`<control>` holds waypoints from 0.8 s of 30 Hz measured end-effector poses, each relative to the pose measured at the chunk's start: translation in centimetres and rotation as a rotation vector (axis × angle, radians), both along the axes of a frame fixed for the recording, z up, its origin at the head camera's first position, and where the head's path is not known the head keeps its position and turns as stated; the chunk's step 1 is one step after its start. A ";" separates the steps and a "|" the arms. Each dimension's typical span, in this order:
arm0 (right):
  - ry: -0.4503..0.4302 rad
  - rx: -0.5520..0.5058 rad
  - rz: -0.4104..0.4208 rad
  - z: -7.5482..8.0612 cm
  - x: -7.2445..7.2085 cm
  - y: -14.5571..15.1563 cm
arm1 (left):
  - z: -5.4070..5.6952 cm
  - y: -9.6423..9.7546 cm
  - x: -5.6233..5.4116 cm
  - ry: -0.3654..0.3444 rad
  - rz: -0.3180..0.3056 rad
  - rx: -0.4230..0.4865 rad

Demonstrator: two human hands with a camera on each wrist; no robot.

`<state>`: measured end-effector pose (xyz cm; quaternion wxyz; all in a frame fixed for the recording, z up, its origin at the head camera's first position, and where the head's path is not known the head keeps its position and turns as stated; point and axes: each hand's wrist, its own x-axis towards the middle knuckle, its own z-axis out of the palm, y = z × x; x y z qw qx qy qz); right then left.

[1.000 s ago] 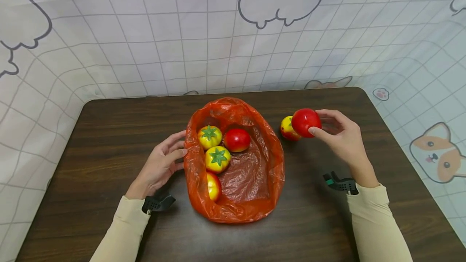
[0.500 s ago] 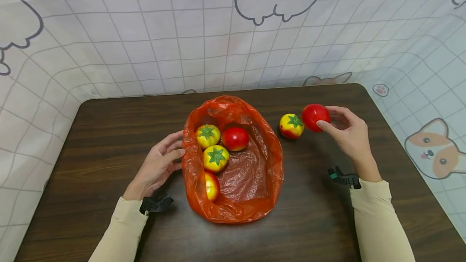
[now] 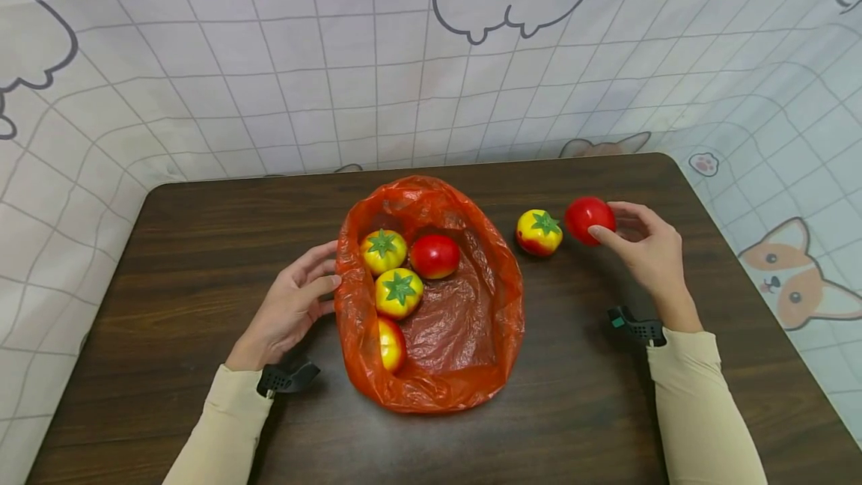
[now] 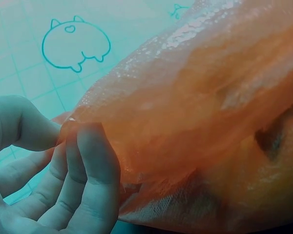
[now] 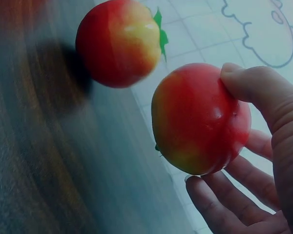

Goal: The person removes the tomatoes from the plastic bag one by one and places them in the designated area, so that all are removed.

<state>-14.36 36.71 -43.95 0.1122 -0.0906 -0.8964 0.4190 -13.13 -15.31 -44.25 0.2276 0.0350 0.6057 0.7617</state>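
Observation:
My left hand (image 3: 293, 305) pinches the left rim of an orange-red plastic bag (image 3: 471, 388) between thumb and fingers; the left wrist view shows the thin film (image 4: 151, 126) running between them. Inside the open bag lie several tomatoes: two yellow ones with green star-shaped tops, a red one (image 3: 435, 257), and a red-yellow one (image 3: 392, 344) partly hidden by the bag's left side. To the right of the bag, my right hand (image 3: 643, 249) holds a red tomato (image 3: 589, 220) between thumb and fingertips. Just left of it, a yellow-red tomato (image 3: 539, 233) with a green top sits on the table.
The dark wood table (image 3: 572, 410) ends at a back edge close behind the bag. A white gridded cloth (image 3: 283, 73) with cartoon animals hangs behind and at both sides. Each wrist wears a black camera strap.
My right hand has moved right with the red tomato, uncovering the yellow-red tomato beside it, then slightly lower. The left hand keeps its hold on the bag.

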 end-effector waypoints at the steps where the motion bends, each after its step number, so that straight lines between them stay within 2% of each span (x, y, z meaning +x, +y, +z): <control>1: -0.005 0.003 0.000 -0.1 0.0 0.1 | 0.0 0.0 0.0 0.000 -0.001 0.000; 10: -0.056 0.051 0.018 -1.0 -0.1 0.5 | 0.0 0.0 0.0 -0.003 -0.002 -0.013; 24: -0.111 0.108 0.061 -1.1 -0.3 0.4 | 0.0 0.2 0.1 -0.002 0.004 -0.023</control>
